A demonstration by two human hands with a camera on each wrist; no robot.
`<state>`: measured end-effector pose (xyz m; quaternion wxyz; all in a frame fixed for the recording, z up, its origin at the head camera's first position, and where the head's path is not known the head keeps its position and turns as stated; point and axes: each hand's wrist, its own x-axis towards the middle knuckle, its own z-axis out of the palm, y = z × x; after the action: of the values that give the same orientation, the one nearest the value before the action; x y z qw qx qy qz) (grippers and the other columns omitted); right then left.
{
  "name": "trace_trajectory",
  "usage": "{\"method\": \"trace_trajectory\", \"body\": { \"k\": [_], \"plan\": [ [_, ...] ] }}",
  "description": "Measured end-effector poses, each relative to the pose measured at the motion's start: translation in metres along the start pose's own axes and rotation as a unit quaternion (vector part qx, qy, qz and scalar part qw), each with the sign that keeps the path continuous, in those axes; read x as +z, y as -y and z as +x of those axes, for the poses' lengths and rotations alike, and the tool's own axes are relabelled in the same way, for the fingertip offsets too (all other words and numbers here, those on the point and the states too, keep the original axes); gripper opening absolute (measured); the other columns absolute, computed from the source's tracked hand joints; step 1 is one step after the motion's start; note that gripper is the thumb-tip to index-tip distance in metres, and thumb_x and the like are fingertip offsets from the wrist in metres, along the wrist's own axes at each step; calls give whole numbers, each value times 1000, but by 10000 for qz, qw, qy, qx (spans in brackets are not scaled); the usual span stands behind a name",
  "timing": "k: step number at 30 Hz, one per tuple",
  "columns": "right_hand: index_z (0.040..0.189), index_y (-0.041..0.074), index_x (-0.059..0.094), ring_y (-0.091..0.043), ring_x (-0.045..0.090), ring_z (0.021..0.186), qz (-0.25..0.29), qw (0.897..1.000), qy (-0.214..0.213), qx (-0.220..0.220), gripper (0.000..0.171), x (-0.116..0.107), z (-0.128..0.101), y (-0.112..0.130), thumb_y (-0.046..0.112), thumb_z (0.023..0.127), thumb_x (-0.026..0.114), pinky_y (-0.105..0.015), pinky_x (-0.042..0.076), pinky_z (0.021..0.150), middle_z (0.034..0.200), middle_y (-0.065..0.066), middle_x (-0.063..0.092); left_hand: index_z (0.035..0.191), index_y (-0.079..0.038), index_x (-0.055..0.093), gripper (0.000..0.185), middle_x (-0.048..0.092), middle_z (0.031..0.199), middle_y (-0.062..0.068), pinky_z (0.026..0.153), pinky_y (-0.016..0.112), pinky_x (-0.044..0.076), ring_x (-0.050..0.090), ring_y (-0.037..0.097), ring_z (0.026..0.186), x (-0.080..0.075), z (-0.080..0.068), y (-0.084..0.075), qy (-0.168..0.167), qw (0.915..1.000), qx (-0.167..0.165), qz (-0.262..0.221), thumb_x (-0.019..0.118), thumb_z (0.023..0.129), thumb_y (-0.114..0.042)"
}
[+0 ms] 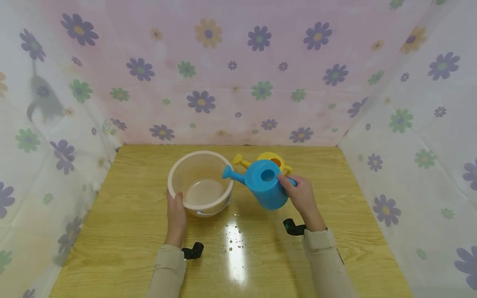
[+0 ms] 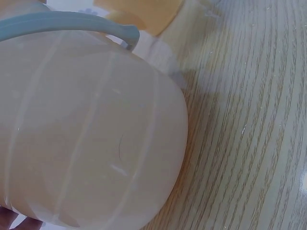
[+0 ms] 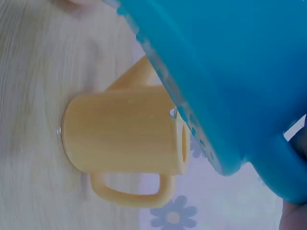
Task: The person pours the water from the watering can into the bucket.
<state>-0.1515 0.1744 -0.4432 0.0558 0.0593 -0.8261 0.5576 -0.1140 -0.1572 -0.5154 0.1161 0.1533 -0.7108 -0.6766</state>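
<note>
A cream-coloured plastic bucket (image 1: 179, 178) stands on the wooden table; its bottom shows bare and pale inside. My left hand (image 1: 176, 217) holds it at the near left, thumb over the rim and fingers along the outer wall. In my right hand (image 1: 302, 198) is the handle of a blue watering can (image 1: 269, 198), lifted above the table. The can's spout points left, its rose overlapping the bucket's right rim in the head view. Behind it a yellow watering can (image 3: 120, 134) stands upright on the table, partly hidden by the blue one. Water drops cling to the blue can's underside edge.
Water drops (image 1: 231, 248) lie scattered on the tabletop (image 1: 123, 231) in front of the bucket. The bucket's carrying handle (image 2: 72, 21) hangs down on its outer side. Flower-patterned cloth walls (image 1: 238, 78) enclose the table at the back and both sides.
</note>
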Motion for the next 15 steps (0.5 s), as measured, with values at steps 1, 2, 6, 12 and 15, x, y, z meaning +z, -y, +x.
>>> {"method": "trace_trajectory", "body": {
  "k": [1, 2, 6, 12, 15],
  "plan": [
    [55, 5, 40, -21, 37, 51, -62, 10000, 15, 1, 50, 0, 1, 1, 42, 84, 58, -31, 36, 52, 52, -4, 29, 142, -20, 13, 51, 32, 138, 9, 104, 40, 17, 33, 24, 123, 0, 0, 0, -14, 10000, 7, -12, 30, 94, -27],
    [55, 5, 41, -22, 38, 52, -135, 9999, 42, -27, 50, 0, 2, 2, 43, 84, 57, -32, 37, 53, 52, -5, 30, 142, -20, 14, 51, 33, 137, 10, 104, 40, 17, 33, 25, 123, 0, 0, 0, -24, 10000, 24, -21, 30, 94, -26],
    [64, 7, 53, -22, 51, 65, -525, 9983, 240, -24, 45, -3, 6, 7, 46, 85, 54, -35, 45, 63, 63, -5, 49, 142, -21, 13, 51, 31, 139, 9, 104, 41, 17, 31, 25, 125, -1, 0, 0, 21, 9999, 108, 2, 30, 94, -27],
    [61, 8, 48, -23, 48, 60, -1178, 9910, 509, -384, 48, -8, 14, 21, 49, 86, 49, -35, 42, 61, 56, -4, 41, 143, -25, 11, 52, 26, 142, 5, 105, 39, 16, 26, 21, 128, 1, 0, -1, 77, 9999, 121, 40, 30, 94, -31],
    [59, 10, 44, -22, 46, 56, -1331, 9870, 632, -638, 47, -9, 17, 27, 48, 87, 49, -34, 40, 58, 53, -3, 35, 143, -22, 12, 52, 26, 142, 6, 105, 39, 17, 27, 22, 127, 1, 0, 1, 25, 9998, 174, 22, 31, 94, -29]
  ]
}}
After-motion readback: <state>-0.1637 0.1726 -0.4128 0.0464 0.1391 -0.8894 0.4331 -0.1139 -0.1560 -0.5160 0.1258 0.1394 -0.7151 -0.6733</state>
